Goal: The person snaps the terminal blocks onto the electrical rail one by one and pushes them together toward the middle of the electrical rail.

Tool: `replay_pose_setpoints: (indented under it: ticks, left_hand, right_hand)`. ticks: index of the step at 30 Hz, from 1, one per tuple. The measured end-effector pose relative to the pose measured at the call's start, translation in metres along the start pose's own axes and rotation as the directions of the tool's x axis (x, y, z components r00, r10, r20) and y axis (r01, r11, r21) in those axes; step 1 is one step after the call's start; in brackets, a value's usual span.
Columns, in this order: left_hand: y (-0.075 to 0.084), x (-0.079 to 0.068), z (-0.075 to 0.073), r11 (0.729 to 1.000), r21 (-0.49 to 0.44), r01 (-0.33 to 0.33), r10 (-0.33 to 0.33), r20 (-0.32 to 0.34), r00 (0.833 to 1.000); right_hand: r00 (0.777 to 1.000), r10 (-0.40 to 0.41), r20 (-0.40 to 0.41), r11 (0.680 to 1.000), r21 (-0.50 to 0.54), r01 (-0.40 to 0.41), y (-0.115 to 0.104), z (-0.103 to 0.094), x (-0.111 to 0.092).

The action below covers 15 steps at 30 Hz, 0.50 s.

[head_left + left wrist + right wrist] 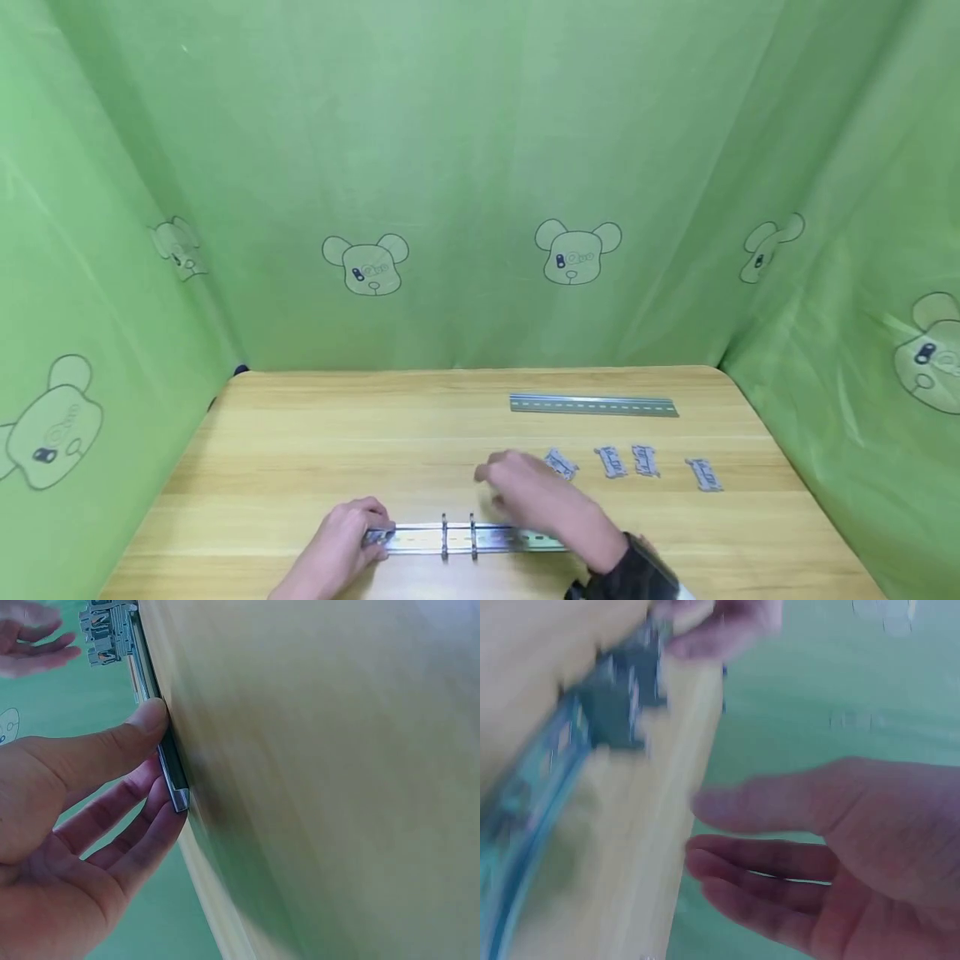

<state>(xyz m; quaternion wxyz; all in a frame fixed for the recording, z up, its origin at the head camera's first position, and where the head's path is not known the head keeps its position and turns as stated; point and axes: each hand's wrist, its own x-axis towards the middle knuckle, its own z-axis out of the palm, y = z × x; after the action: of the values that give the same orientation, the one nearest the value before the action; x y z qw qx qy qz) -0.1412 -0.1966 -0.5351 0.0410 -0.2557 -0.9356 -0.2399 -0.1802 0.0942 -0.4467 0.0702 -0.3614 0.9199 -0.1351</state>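
A slotted metal DIN rail [420, 540] lies along the front of the table. My left hand [337, 537] grips its left end, with the thumb on one edge and fingers on the other, as the left wrist view shows. Two thin grey terminal blocks [444, 537] stand upright across the rail, a little apart, near its middle. Over the rail's right part reaches my right hand [528, 493], which holds nothing. Its thumb and bent fingers stand apart in the blurred right wrist view. The forearm and dark sleeve hide the rail's right end.
Several loose grey terminal blocks [645, 461] lie in a row right of centre, the leftmost partly behind my right hand. A second slotted rail [592, 406] lies farther back on the wooden table [337, 433]. Green curtains [465, 167] enclose the table's back and sides.
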Motion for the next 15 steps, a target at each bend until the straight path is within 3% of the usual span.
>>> replay_pose_setpoints:
  ticks: [4, 8, 12, 15]
  left_hand:
    - [0.000, 0.001, 0.000, 1.000, -0.004, -0.005, 0.005, -0.004, 1.000]
    - [-0.001, -0.001, -0.001, 1.000, -0.009, 0.001, -0.001, -0.001, 1.000]
    - [-0.001, -0.001, -0.001, 1.000, -0.014, -0.001, 0.001, -0.001, 1.000]
    - [-0.001, 0.000, 0.000, 1.000, -0.004, -0.004, 0.004, -0.005, 1.000]
  right_hand:
    - [0.998, 0.026, -0.055, 0.999, -0.025, -0.027, 0.040, -0.001, -0.004]
    - [0.993, -0.034, -0.113, 0.999, -0.041, 0.029, 0.074, 0.013, -0.006]
    - [0.986, -0.079, -0.144, 0.995, -0.068, 0.070, 0.093, 0.023, -0.013]
    - [0.990, -0.064, -0.124, 0.995, -0.089, 0.054, 0.101, 0.026, -0.019]
